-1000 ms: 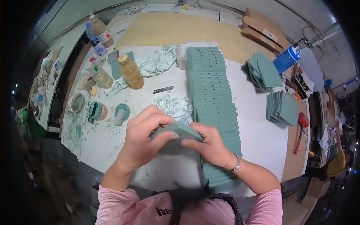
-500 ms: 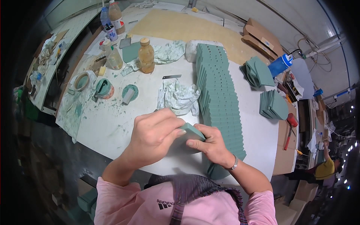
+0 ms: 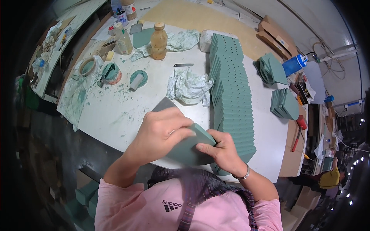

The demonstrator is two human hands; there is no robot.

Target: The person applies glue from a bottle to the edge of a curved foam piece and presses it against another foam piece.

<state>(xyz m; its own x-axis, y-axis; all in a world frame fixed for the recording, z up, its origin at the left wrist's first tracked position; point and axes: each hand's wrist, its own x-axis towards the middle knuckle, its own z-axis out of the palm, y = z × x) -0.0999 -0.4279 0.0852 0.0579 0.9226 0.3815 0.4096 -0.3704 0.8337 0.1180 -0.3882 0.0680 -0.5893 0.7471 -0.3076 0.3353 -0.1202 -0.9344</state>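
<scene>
Our left hand [image 3: 160,134] and right hand [image 3: 227,152] grasp the green panel [image 3: 187,149] between them; more grey sheet [image 3: 165,103] shows beyond the left than earlier.

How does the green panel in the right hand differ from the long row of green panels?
The green panel is a single piece; the long row is many overlapping pieces. The green panel is gripped by the right hand; the long row rests on the table. Both are muted green.
</scene>
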